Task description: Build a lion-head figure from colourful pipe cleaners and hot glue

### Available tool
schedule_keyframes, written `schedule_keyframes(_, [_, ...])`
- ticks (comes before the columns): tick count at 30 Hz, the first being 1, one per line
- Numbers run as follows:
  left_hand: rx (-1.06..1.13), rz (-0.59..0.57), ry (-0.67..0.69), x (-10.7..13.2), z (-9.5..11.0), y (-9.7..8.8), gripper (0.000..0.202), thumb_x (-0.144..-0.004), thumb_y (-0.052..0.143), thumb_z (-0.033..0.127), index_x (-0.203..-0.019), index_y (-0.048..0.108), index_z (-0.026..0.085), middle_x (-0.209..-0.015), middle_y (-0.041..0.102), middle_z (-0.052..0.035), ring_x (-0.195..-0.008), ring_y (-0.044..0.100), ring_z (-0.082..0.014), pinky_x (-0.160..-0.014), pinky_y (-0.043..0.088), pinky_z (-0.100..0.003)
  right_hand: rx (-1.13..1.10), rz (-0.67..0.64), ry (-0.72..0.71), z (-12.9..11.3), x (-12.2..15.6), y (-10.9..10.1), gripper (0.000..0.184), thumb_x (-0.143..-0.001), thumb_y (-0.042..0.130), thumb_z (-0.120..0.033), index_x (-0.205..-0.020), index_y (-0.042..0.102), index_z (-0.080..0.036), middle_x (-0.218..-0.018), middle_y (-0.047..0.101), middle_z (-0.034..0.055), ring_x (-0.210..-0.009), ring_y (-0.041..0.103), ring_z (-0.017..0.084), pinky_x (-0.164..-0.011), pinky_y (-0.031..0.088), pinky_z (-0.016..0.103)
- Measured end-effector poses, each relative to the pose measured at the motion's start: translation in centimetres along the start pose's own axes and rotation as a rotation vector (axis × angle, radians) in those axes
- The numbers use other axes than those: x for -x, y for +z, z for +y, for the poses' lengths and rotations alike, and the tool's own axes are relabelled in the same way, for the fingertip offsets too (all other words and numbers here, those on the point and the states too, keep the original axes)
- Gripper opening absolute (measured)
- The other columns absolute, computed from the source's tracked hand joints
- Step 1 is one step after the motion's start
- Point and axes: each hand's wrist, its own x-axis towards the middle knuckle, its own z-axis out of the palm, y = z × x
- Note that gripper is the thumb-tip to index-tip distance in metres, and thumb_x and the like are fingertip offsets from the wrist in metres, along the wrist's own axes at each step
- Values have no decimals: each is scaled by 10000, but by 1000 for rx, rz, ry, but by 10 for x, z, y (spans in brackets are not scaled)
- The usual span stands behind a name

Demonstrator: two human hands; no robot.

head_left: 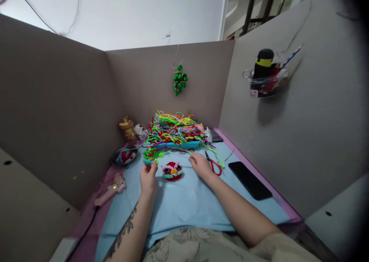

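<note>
My left hand (148, 175) is closed in a pinch on a short teal fuzzy stem (148, 162). Just beyond those fingers lies a small green fuzzy figure (150, 153) with red bits on it. Between my two hands rests a red fuzzy owl-like head (172, 176) with dark eyes, an orange beak and pink and mint trim. My right hand (201, 166) has thumb and fingers pressed together above the cloth; anything between them is too small to make out. Red-handled scissors (215, 168) lie right beside it.
Behind, a blue tray (188, 144) overflows with colourful fuzzy stems (175, 129). A metal bowl (115, 157), a brown cup (127, 130) and a corded pink glue gun (111, 191) stand left. A black phone (250, 180) lies right. Grey partitions (144, 77) enclose the table.
</note>
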Motion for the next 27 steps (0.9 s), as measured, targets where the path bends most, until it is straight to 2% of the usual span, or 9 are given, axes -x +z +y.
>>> schedule_keyframes(5, [-205,-96,4,3,0,-1,422,-639,703,407,-965,629,150,-701,568,20,-644,525,-102,-609,430,-211,169,-162,170,27,-4,3,143,-799,540,-235,-748,666,-189,-823,638,74,-751,582,187,-651,408,266])
schedule_keyframes(7, [-309,-160,32,7,1,0,397,-650,695,402,-941,645,137,-669,573,14,-619,525,-115,-599,429,-224,153,-125,146,25,-3,3,115,-779,567,-213,-752,675,-186,-829,639,89,-790,579,203,-693,420,286])
schedule_keyframes(11, [-613,-378,264,22,0,4,225,-694,660,349,-830,683,171,-671,596,-14,-637,537,-152,-638,446,-264,-147,-2,-72,-2,4,-3,202,-804,561,-232,-983,645,-195,-943,625,82,-901,559,199,-809,434,325])
schedule_keyframes(14, [-768,-578,460,31,-4,5,182,-750,597,272,-901,679,214,-843,637,-59,-793,572,-193,-749,459,-304,-429,-122,-291,-30,14,-7,351,-815,567,-283,-1154,549,-195,-925,612,58,-791,572,156,-725,471,285])
schedule_keyframes(17, [-865,-679,536,35,-7,4,249,-783,544,223,-1008,649,225,-952,628,-85,-881,576,-210,-807,461,-335,-500,-142,-396,-48,23,-5,381,-781,618,-283,-1141,547,-180,-920,622,58,-785,576,154,-729,473,279])
schedule_keyframes(20, [-879,-693,555,35,-4,4,275,-790,535,213,-1043,640,232,-971,615,-85,-915,574,-210,-832,464,-346,-494,-76,-375,-52,26,-2,202,-817,551,-196,-1011,608,-187,-864,632,49,-809,578,159,-754,465,287])
schedule_keyframes(23, [-785,-674,536,37,1,7,357,-751,596,230,-1107,616,232,-1093,589,-97,-1028,550,-226,-903,439,-371,-520,-42,-336,-49,26,0,171,-817,519,-143,-941,624,-196,-848,633,45,-810,579,156,-753,467,288])
schedule_keyframes(25, [-700,-687,475,39,3,9,438,-716,638,239,-1151,593,237,-1182,576,-101,-1109,521,-244,-966,397,-400,-542,-54,-321,-47,26,1,176,-812,518,-139,-939,623,-200,-854,632,44,-805,582,155,-744,471,289])
schedule_keyframes(27, [-641,-720,374,41,3,10,434,-721,633,245,-1153,597,244,-1186,601,-93,-1098,542,-247,-971,393,-408,-565,-86,-331,-47,27,2,174,-818,513,-152,-943,623,-202,-864,635,43,-815,585,157,-750,472,293])
